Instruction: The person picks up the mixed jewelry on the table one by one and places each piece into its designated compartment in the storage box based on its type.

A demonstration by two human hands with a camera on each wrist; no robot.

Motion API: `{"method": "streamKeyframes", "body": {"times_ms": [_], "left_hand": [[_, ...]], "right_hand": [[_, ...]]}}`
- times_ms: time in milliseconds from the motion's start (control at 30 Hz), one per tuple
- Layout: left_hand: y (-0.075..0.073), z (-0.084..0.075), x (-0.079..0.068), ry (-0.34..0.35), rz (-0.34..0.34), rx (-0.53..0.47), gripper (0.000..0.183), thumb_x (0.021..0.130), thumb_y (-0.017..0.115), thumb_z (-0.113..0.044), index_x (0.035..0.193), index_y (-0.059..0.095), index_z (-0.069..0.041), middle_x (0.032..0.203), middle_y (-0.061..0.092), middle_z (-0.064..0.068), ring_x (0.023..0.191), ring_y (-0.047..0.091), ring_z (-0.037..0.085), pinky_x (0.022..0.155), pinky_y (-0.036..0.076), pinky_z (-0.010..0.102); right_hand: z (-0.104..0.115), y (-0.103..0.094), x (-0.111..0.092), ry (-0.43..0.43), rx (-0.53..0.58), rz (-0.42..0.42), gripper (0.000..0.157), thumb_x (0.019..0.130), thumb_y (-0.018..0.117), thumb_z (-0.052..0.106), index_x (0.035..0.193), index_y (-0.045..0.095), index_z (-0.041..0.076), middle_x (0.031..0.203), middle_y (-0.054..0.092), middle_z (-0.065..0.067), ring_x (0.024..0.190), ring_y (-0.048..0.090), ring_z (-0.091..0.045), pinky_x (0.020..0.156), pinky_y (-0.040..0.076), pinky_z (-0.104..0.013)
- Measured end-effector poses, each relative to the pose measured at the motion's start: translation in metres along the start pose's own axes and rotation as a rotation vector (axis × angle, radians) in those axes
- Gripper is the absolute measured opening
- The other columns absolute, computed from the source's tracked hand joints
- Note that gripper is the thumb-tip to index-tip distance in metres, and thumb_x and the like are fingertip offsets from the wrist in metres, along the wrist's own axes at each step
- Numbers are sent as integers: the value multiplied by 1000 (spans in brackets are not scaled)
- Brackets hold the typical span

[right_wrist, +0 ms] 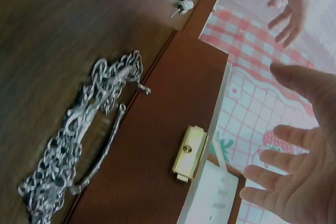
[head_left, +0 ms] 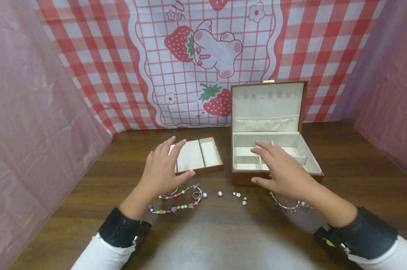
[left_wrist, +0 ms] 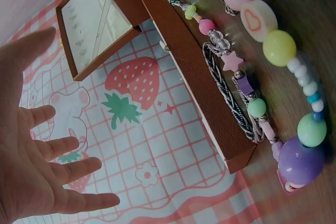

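The box point(head_left: 244, 178) stands open right of centre in the head view, lid up. The right hand point(head_left: 286, 168), fingers spread wide and holding nothing, hides part of its front wall and some compartments; whether a fingertip touches a divider is hard to tell. The hooks inside the lid are faint. The clasp point(right_wrist: 190, 153) shows clearly only in the right wrist view, lower centre.

The tray point(head_left: 189, 155) lies near the centre, its left end hidden by the left hand point(head_left: 162, 165), also spread and holding nothing. Both hands are cut off by the frame edge in their own wrist views.

Below the tray, the beads point(head_left: 174, 209) curve across the surface point(head_left: 223, 240), partly behind the left hand; in the left wrist view they run off the top edge. A braided loop point(left_wrist: 226, 93) there lies against the tray. A ring point(head_left: 196, 195) sits at the beads' right bend, with two pearls point(head_left: 220, 194) beside it and small flower earrings point(head_left: 237, 194) farther right. The chain point(head_left: 291, 210), partly covered by the right hand, is too tangled to count its strands.

Behind, the checked cloth point(head_left: 108, 75) fills the upper frame, its lettering cut off at the top. Pink drapes point(head_left: 38, 112) close both sides.
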State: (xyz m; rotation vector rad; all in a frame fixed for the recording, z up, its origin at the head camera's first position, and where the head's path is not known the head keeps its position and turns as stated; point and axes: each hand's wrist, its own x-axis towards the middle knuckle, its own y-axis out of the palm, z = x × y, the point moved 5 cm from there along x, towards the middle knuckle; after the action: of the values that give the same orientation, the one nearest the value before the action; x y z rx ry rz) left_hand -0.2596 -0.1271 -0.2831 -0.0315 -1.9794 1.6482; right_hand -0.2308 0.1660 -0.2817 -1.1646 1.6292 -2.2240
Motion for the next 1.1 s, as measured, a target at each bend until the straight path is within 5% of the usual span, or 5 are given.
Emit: {"method": "streamKeyframes", "body": {"times_ms": [300, 733, 1100], "left_hand": [[-9, 0, 0, 78, -66, -51, 52, 80, 78, -39, 119, 64, -8, 137, 50, 19, 119, 52, 38, 91, 46, 57], [-11, 14, -12, 147, -105, -72, 41, 76, 83, -29, 105, 68, -3, 109, 63, 13, 99, 62, 31, 84, 52, 45], [-6, 37, -22, 26, -2, -74, 32, 78, 82, -27, 98, 71, -5, 100, 65, 10, 84, 63, 25, 78, 52, 44]], "right_hand": [[4, 0, 9, 20, 55, -74, 57, 73, 85, 16, 118, 57, -4, 127, 53, -24, 115, 51, -40, 97, 42, -54], [12, 7, 12, 15, 70, -80, 49, 73, 84, 15, 111, 60, -3, 119, 55, -20, 110, 54, -36, 93, 46, -50], [21, 14, 13, 20, 79, -38, 47, 74, 84, 15, 112, 61, -2, 117, 58, -18, 105, 57, -34, 90, 48, -50]]}}
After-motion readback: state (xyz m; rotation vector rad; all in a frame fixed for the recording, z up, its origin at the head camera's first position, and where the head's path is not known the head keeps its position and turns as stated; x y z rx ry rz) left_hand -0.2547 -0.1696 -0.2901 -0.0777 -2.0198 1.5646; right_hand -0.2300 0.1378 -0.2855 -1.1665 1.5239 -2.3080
